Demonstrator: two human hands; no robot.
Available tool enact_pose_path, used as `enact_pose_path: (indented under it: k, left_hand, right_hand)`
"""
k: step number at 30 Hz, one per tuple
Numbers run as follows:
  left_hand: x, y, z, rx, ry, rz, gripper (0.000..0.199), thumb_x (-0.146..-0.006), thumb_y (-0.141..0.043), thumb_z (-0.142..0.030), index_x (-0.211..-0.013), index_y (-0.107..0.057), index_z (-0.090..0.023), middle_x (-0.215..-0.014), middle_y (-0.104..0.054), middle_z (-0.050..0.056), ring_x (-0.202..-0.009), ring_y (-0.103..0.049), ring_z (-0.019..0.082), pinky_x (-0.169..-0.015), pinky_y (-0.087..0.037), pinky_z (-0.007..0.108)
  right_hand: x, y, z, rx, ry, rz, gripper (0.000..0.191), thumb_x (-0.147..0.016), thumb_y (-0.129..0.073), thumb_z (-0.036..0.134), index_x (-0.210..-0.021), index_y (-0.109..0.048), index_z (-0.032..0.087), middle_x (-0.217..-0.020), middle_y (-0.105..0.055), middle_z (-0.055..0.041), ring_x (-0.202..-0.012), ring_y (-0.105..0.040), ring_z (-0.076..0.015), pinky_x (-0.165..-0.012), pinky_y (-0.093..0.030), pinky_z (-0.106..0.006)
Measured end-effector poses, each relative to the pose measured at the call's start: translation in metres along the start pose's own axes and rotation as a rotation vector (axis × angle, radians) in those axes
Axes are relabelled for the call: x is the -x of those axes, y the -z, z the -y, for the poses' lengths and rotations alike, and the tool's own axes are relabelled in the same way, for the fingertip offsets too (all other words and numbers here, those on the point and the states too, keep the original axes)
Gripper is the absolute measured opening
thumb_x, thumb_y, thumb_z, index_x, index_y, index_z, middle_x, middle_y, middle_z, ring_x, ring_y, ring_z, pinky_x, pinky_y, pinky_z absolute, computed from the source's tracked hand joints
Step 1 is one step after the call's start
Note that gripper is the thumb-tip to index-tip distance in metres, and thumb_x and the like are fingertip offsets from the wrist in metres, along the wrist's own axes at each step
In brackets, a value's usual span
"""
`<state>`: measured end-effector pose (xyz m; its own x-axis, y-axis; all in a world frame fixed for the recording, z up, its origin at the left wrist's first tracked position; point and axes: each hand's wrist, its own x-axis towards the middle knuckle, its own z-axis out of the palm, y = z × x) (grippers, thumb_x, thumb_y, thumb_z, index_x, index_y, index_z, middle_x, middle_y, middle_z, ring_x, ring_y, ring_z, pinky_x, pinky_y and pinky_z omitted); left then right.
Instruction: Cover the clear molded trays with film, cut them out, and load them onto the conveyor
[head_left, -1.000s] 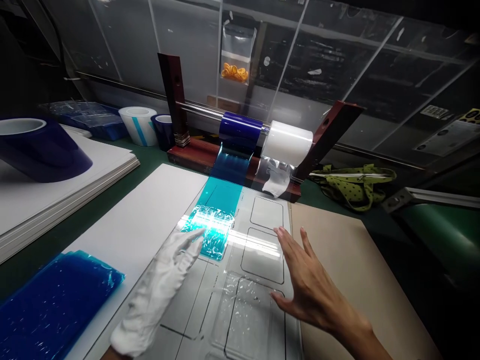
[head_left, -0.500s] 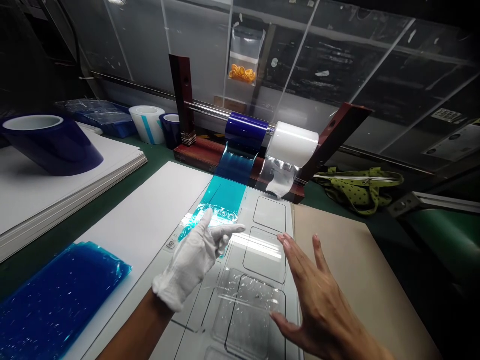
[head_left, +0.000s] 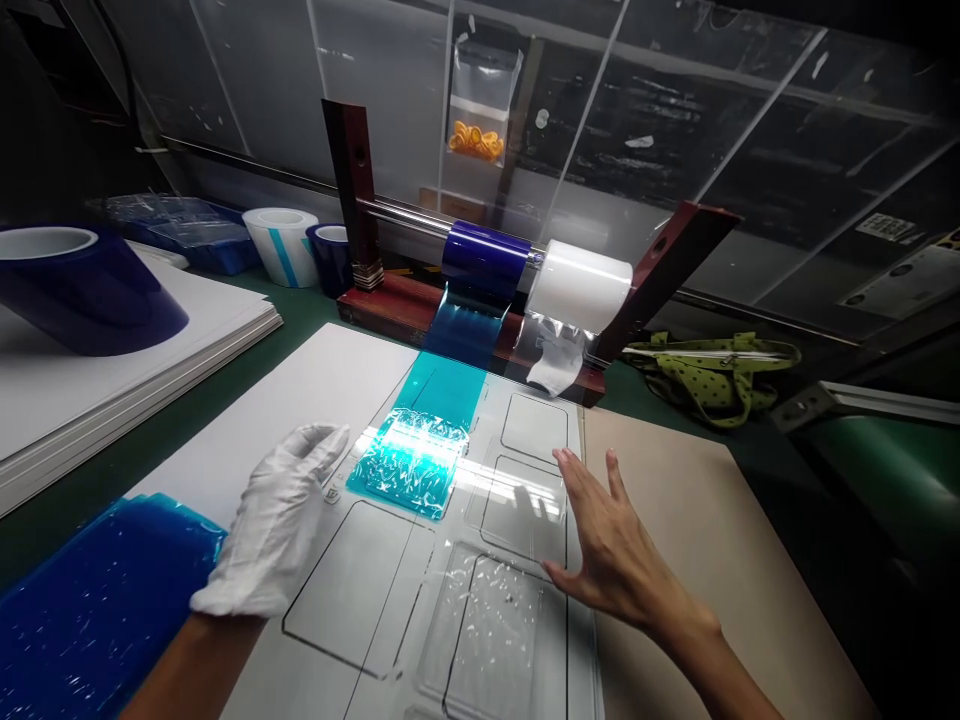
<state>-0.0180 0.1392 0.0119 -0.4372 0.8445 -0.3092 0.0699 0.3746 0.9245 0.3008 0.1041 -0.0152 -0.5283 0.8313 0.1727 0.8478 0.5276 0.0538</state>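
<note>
My left hand [head_left: 259, 530], in a white glove, is over the left part of the sheet with drawn outlines [head_left: 352, 590]. Its fingers are extended, held close together and slightly bent, with nothing visible in them. To its right, a strip of blue film [head_left: 420, 450] runs down from the blue film roll [head_left: 486, 258] onto the sheet, its lower end wrinkled and shiny. My bare right hand [head_left: 619, 550] hovers at the sheet's right side with fingers spread and nothing in its grasp. Near it, a clear rectangular piece [head_left: 487, 635] lies over a drawn outline.
A dark red stand [head_left: 397, 310] carries the blue roll and a white film roll [head_left: 586, 285]. Blue film pieces [head_left: 90, 610] lie at lower left. A large blue roll [head_left: 97, 300] sits on stacked white sheets [head_left: 217, 335]. A tan board [head_left: 690, 540] and green bag [head_left: 712, 370] are right.
My left hand has moved left and toward me, off the blue film, its pointing finger drawn in beside the others. The right hand stays spread, having shifted slightly. The view has shifted slightly.
</note>
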Motion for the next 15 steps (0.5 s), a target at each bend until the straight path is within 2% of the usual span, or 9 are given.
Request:
enact_pose_path:
  k: [3, 8, 12, 15]
  left_hand:
    - [-0.011, 0.009, 0.010, -0.119, 0.024, -0.034, 0.039, -0.077, -0.063, -0.049, -0.113, -0.057, -0.034, -0.127, -0.058, -0.001, -0.115, -0.056, 0.027, -0.108, -0.036, 0.050]
    - [-0.023, 0.012, 0.019, -0.143, -0.017, 0.059, 0.042, -0.080, -0.057, -0.051, -0.121, -0.053, -0.043, -0.140, -0.049, -0.007, -0.120, -0.054, 0.025, -0.104, -0.041, 0.045]
    - [-0.026, 0.006, 0.010, -0.258, -0.087, 0.114, 0.047, -0.082, -0.044, -0.065, -0.121, -0.055, -0.041, -0.141, -0.048, -0.003, -0.127, -0.046, 0.031, -0.109, -0.031, 0.053]
    - [-0.038, -0.008, 0.000, -0.418, -0.161, 0.142, 0.055, -0.084, -0.034, -0.070, -0.124, -0.054, -0.038, -0.142, -0.045, 0.002, -0.125, -0.047, 0.030, -0.105, -0.036, 0.050]
  right_hand:
    - [-0.001, -0.004, -0.001, -0.011, 0.010, 0.017, 0.100, -0.077, -0.062, 0.032, -0.148, -0.001, -0.004, -0.148, -0.034, -0.0286, -0.139, -0.030, -0.0357, -0.114, -0.007, -0.064]
    - [-0.004, -0.005, -0.001, -0.052, 0.000, 0.067, 0.101, -0.078, -0.061, 0.028, -0.149, 0.004, -0.002, -0.149, -0.032, -0.0284, -0.140, -0.027, -0.0346, -0.113, -0.007, -0.065]
    - [-0.004, -0.007, -0.005, -0.046, -0.030, 0.091, 0.106, -0.079, -0.065, 0.032, -0.149, 0.008, 0.003, -0.154, -0.018, -0.0265, -0.144, -0.015, -0.0356, -0.111, -0.005, -0.068]
    - [0.000, -0.005, -0.005, -0.030, -0.060, 0.041, 0.101, -0.084, -0.061, 0.042, -0.150, 0.006, 0.005, -0.156, -0.016, -0.0232, -0.145, -0.011, -0.0352, -0.110, -0.006, -0.069]
